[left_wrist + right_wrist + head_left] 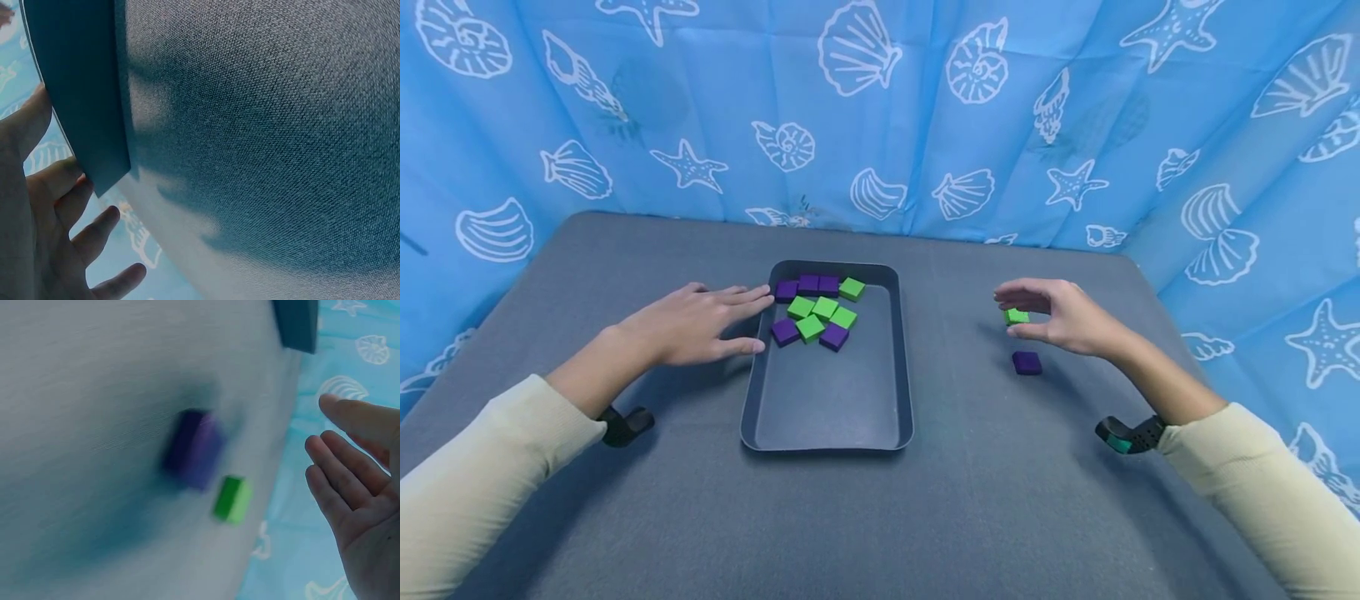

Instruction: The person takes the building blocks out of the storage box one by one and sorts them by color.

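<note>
My left hand (696, 325) reaches to the left side of a dark grey baking tray (835, 400), its fingers spread and the fingertips at the rim. In the left wrist view the thumb and fingertips lie along the tray wall (78, 87). Several purple and green square blocks, such as a green block (811, 327) and a purple block (834, 337), lie in the tray's far half. At the right, my right hand (1067, 321) hovers with fingers and thumb parted, partly covering a green block (1017, 317). A purple block (1027, 363) lies nearer me.
The grey cloth-covered table (955, 500) runs back to a blue shell-patterned curtain (917, 108), which also hangs along the right side. Each wrist wears a black band, such as the left wristband (625, 425).
</note>
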`<control>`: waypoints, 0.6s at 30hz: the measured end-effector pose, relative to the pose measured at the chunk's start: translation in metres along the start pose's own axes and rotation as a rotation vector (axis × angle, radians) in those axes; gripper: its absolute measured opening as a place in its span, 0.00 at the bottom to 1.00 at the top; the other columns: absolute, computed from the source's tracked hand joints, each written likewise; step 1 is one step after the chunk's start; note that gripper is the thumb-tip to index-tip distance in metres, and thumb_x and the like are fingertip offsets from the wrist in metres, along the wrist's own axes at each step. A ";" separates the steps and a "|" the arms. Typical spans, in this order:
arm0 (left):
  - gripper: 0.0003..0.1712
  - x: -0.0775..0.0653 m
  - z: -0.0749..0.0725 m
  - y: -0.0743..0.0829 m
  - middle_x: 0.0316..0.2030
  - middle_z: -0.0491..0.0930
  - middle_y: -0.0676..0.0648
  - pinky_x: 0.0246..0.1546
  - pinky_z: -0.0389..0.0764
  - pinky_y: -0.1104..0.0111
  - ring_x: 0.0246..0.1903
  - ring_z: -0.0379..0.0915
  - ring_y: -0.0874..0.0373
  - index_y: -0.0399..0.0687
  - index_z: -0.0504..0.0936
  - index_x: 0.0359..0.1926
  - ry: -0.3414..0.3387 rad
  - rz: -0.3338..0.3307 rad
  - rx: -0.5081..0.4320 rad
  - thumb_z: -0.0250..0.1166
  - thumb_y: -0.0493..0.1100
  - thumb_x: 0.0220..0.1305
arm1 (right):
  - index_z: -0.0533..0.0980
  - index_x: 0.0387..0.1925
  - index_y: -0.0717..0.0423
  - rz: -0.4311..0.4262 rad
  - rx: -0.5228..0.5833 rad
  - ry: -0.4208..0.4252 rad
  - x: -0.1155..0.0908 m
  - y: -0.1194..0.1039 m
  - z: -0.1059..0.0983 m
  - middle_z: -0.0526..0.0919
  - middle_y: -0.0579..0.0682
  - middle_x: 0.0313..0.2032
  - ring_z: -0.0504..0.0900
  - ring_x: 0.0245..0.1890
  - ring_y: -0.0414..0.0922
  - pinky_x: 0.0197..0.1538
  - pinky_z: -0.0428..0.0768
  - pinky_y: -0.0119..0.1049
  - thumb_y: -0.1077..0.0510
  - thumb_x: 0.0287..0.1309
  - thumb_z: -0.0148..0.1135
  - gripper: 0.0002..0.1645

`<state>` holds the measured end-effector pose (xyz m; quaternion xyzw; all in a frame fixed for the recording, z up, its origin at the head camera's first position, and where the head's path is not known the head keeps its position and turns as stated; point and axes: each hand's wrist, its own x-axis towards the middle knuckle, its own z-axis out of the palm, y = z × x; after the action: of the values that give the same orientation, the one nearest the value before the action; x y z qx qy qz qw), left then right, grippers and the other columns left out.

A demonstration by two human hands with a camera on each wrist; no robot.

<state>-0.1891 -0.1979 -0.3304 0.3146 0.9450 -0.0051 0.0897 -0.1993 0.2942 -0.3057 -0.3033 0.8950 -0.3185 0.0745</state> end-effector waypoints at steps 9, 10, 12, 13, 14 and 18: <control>0.44 0.001 0.001 -0.001 0.76 0.55 0.42 0.64 0.59 0.34 0.71 0.57 0.40 0.47 0.57 0.77 -0.012 -0.007 -0.002 0.51 0.68 0.71 | 0.73 0.61 0.64 0.032 0.041 0.030 0.066 -0.032 0.013 0.81 0.60 0.57 0.81 0.56 0.54 0.59 0.79 0.47 0.66 0.55 0.73 0.32; 0.44 0.001 0.000 -0.001 0.76 0.54 0.42 0.64 0.58 0.34 0.71 0.57 0.40 0.48 0.57 0.77 -0.014 -0.008 -0.002 0.51 0.68 0.71 | 0.73 0.61 0.65 0.030 0.043 0.027 0.073 -0.036 0.016 0.81 0.60 0.57 0.81 0.56 0.54 0.59 0.79 0.47 0.65 0.55 0.73 0.32; 0.44 0.001 0.000 -0.001 0.76 0.54 0.42 0.64 0.58 0.33 0.71 0.57 0.40 0.48 0.57 0.77 -0.014 -0.009 0.000 0.51 0.68 0.71 | 0.72 0.62 0.65 0.030 0.043 0.009 0.084 -0.044 0.021 0.80 0.61 0.58 0.81 0.57 0.54 0.60 0.78 0.47 0.64 0.55 0.73 0.33; 0.44 0.001 0.000 -0.001 0.76 0.54 0.42 0.64 0.58 0.33 0.71 0.57 0.40 0.48 0.57 0.77 -0.015 -0.009 0.001 0.51 0.68 0.71 | 0.72 0.62 0.65 0.030 0.039 -0.001 0.090 -0.048 0.024 0.80 0.61 0.58 0.80 0.57 0.54 0.60 0.78 0.48 0.64 0.55 0.73 0.33; 0.44 0.001 0.000 -0.001 0.76 0.54 0.42 0.64 0.58 0.33 0.71 0.57 0.39 0.48 0.56 0.77 -0.016 -0.009 0.002 0.51 0.68 0.72 | 0.72 0.63 0.65 0.034 0.034 -0.010 0.095 -0.051 0.027 0.79 0.61 0.58 0.80 0.58 0.54 0.61 0.78 0.47 0.63 0.56 0.73 0.34; 0.45 0.000 0.000 -0.001 0.76 0.54 0.42 0.64 0.58 0.33 0.71 0.57 0.39 0.48 0.56 0.77 -0.018 -0.010 0.001 0.50 0.69 0.71 | 0.72 0.63 0.64 0.040 0.003 -0.043 0.115 -0.060 0.040 0.79 0.61 0.59 0.80 0.58 0.54 0.59 0.79 0.46 0.61 0.56 0.73 0.34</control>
<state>-0.1898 -0.1987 -0.3308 0.3098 0.9457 -0.0089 0.0982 -0.2487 0.1684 -0.2930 -0.2919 0.8986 -0.3116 0.1008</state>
